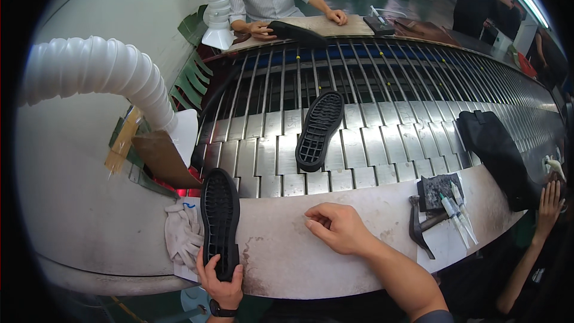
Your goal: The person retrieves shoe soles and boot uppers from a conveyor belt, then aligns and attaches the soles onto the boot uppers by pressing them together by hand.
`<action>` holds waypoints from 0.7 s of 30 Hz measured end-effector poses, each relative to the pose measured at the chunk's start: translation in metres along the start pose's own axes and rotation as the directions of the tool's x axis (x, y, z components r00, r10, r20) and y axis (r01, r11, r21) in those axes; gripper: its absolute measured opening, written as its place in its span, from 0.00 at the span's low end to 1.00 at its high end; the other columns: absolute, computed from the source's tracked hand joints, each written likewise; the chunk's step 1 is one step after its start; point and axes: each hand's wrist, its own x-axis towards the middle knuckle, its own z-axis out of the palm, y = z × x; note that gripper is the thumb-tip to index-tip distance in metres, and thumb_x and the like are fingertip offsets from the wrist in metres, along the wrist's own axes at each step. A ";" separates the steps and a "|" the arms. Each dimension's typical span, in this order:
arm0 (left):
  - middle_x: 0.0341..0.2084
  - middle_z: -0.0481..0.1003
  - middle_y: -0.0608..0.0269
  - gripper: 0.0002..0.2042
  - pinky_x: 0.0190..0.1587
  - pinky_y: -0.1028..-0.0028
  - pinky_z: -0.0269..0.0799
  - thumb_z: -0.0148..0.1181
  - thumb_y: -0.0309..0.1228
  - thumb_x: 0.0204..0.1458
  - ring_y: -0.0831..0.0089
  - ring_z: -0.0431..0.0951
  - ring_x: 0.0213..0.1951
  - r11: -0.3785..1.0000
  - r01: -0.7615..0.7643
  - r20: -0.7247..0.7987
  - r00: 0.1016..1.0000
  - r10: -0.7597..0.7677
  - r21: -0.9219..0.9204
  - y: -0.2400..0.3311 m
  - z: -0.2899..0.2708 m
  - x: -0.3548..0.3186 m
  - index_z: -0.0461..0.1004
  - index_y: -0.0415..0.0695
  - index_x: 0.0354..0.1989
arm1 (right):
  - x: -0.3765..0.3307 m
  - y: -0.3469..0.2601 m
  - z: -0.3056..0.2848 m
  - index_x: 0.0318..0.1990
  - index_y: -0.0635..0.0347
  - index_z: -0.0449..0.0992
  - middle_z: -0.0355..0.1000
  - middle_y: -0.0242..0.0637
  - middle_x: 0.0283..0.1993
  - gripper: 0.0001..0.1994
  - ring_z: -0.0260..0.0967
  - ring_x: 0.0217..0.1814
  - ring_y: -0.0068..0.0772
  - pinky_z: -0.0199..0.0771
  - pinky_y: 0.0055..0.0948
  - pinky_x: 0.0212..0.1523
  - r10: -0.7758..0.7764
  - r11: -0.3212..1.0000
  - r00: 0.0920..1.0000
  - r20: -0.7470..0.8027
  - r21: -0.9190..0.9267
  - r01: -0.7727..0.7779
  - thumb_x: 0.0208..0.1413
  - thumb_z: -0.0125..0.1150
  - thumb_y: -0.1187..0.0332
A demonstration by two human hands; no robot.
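- My left hand (222, 284) grips the heel end of a black shoe sole (220, 221), thumb and fingers clenched round its edges; the sole lies tread-up on the pale worktable (287, 263), partly over a white cloth glove (182, 233).
- My right hand (338, 227) rests on the table holding nothing, fingers loosely curled (tips touching the surface).
- A second black sole (320, 130) lies on the metal slat conveyor (382, 143), well apart from both hands.
- To my right I see a hammer (421, 227) and white tubes (457, 215) on a sheet; beyond them, a black shoe upper (496, 155) and another person's hand (550, 206).
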 end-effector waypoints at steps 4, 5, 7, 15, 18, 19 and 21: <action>0.69 0.67 0.31 0.27 0.68 0.45 0.68 0.78 0.31 0.45 0.32 0.71 0.66 1.000 0.015 -0.009 1.000 -0.015 0.011 0.003 -0.004 0.002 0.76 0.35 0.53 | 0.003 -0.005 0.001 0.45 0.65 0.84 0.82 0.42 0.37 0.12 0.81 0.37 0.37 0.81 0.33 0.40 -0.007 1.000 1.000 0.006 0.002 0.007 0.64 0.68 0.64; 0.69 0.67 0.31 0.27 0.68 0.45 0.68 0.78 0.31 0.45 0.32 0.71 0.66 1.000 0.016 -0.004 1.000 -0.016 0.013 0.004 -0.004 0.002 0.76 0.35 0.53 | 0.003 -0.004 0.002 0.45 0.65 0.84 0.82 0.42 0.37 0.12 0.81 0.36 0.37 0.81 0.34 0.40 -0.011 1.000 1.000 0.003 0.000 0.011 0.64 0.68 0.64; 0.69 0.67 0.32 0.27 0.68 0.46 0.68 0.78 0.31 0.46 0.32 0.72 0.65 1.000 0.010 -0.005 1.000 -0.010 -0.007 0.004 -0.002 0.005 0.76 0.34 0.53 | 0.004 -0.001 0.002 0.45 0.65 0.84 0.82 0.43 0.37 0.12 0.81 0.36 0.38 0.81 0.34 0.40 -0.012 1.000 1.000 0.001 0.001 0.012 0.64 0.68 0.64; 0.70 0.66 0.31 0.25 0.69 0.48 0.66 0.77 0.32 0.49 0.34 0.71 0.67 1.000 -0.007 0.002 1.000 0.007 0.001 0.003 -0.004 0.001 0.76 0.34 0.54 | 0.000 0.001 0.006 0.44 0.65 0.84 0.82 0.43 0.36 0.11 0.81 0.36 0.39 0.81 0.35 0.40 -0.029 1.000 1.000 -0.012 0.000 0.029 0.63 0.68 0.64; 0.70 0.67 0.30 0.27 0.68 0.47 0.68 0.79 0.33 0.48 0.32 0.72 0.66 1.000 -0.019 -0.006 1.000 0.020 0.025 -0.001 -0.004 -0.001 0.76 0.34 0.54 | 0.001 0.003 0.011 0.44 0.65 0.84 0.82 0.44 0.36 0.12 0.81 0.36 0.39 0.81 0.35 0.40 -0.019 0.999 1.000 0.007 0.028 0.019 0.63 0.69 0.65; 0.69 0.67 0.30 0.27 0.68 0.47 0.68 0.79 0.33 0.48 0.32 0.72 0.66 0.999 -0.033 -0.008 0.999 0.033 0.028 -0.001 -0.005 0.000 0.76 0.35 0.54 | 0.002 0.002 0.009 0.44 0.65 0.84 0.82 0.44 0.36 0.12 0.81 0.36 0.39 0.81 0.35 0.40 -0.013 0.999 0.999 0.029 0.044 0.012 0.63 0.69 0.65; 0.70 0.67 0.33 0.24 0.70 0.50 0.66 0.77 0.29 0.50 0.37 0.71 0.67 1.000 -0.021 0.002 1.000 0.021 -0.022 0.002 -0.008 0.002 0.76 0.36 0.55 | 0.001 -0.005 0.010 0.45 0.67 0.84 0.82 0.44 0.36 0.12 0.81 0.36 0.38 0.82 0.35 0.40 -0.013 1.000 1.000 0.009 -0.002 0.013 0.62 0.70 0.65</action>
